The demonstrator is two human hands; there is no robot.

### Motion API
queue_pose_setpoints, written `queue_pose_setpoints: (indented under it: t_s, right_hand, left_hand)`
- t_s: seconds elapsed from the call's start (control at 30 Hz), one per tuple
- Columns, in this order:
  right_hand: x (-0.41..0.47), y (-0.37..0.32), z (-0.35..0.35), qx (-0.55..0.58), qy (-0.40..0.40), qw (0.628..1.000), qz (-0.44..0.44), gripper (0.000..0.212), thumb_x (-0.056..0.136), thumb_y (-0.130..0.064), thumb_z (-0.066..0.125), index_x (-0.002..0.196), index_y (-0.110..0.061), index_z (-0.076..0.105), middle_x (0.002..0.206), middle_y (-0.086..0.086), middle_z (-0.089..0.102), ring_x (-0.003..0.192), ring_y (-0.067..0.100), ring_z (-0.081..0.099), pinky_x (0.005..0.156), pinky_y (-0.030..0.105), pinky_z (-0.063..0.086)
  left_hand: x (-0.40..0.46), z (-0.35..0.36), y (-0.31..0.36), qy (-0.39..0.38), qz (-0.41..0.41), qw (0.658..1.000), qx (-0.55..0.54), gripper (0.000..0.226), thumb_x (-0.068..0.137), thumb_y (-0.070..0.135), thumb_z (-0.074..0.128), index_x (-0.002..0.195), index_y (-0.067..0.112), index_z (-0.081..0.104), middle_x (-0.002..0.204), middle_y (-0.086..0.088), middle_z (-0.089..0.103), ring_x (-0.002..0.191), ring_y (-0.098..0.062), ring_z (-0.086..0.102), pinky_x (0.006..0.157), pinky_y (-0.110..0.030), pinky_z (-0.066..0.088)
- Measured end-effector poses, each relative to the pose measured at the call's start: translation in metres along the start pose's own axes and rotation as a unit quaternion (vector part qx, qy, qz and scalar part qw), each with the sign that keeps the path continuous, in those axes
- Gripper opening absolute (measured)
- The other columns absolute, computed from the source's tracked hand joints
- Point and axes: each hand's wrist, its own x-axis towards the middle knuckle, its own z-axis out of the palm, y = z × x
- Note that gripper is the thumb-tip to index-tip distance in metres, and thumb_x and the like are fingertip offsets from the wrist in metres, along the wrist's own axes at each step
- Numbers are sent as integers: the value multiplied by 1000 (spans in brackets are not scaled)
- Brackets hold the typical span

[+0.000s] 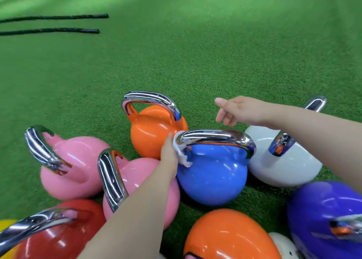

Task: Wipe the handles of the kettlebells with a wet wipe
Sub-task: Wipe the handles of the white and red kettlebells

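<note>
Kettlebells [212, 172]: two pink, two orange, one blue, white, purple, red.

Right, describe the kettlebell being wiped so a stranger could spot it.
On the green turf, find the cluster of kettlebells. The blue kettlebell sits mid-cluster, between the white kettlebell and a pink kettlebell. Only its handle has the wet wipe on it.

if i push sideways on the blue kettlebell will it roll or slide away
Probably not: the blue kettlebell looks solid and heavy, sitting upright on grippy turf. Its round body might rock slightly. The glossy handle may feel slippery.
</note>
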Motion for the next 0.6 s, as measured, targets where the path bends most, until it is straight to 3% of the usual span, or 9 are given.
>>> queue_pose_setpoints:
  t_s: [0.1,0.17,0.2,0.27,0.33,0.43,0.5,0.6]
  right_hand:
    - [3,5,5,-3,3,1000,-12,51,97,-48,24,92,-15,63,82,-1,60,79,17,57,79,30,42]
    - [5,8,10,-9,9,1000,-25,49,96,-48,26,94,-15,62,82,-1,60,81,19,58,80,31,43]
    - [5,9,11,-15,8,999,-31,47,96,-48,27,94,-16,61,81,-1,60,83,21,58,83,32,44]
    - [5,10,13,-24,-3,999,-38,44,95,-48,28,95,-18,61,82,-2,59,84,22,59,86,35,45]
    - [3,12,15,-32,-18,999,-37,44,96,-46,28,97,-18,62,83,-1,58,79,20,56,80,32,46]
    - [0,11,15,-26,-40,998,-39,46,96,-44,29,99,-13,62,78,6,58,68,19,52,67,28,44]
    - [0,9,15,-20,-44,998,-37,45,96,-44,29,100,-13,62,74,3,55,64,17,50,65,28,44]
    - [1,6,15,9,-34,999,-37,43,97,-44,29,103,-15,61,82,1,56,73,19,51,76,38,49]
  left_hand:
    - [2,-1,-6,22,10,999,-40,42,97,43,25,77,18,52,49,-5,53,60,-20,40,63,-27,30]
    - [3,0,-7,49,10,998,-38,42,95,47,28,78,19,55,45,0,54,61,-20,43,65,-29,32]
    - [0,2,-4,51,1,998,-23,42,95,49,28,83,18,55,54,-1,58,65,-22,46,68,-32,36]
    - [-12,7,5,38,-40,998,26,42,94,51,30,107,17,52,95,-7,64,93,-31,52,84,-45,39]
    - [-18,6,14,20,-43,995,91,49,96,43,36,129,9,46,129,-14,52,119,-38,47,95,-47,38]
    - [-27,7,28,-26,92,970,222,44,98,35,39,128,5,50,129,-18,55,119,-37,51,90,-39,48]
    - [-39,16,40,-68,104,933,338,45,98,34,36,130,3,47,133,-19,50,123,-36,48,98,-40,44]
    - [-54,44,53,-96,123,797,584,46,102,29,23,130,-2,43,135,-21,45,125,-37,42,102,-40,34]
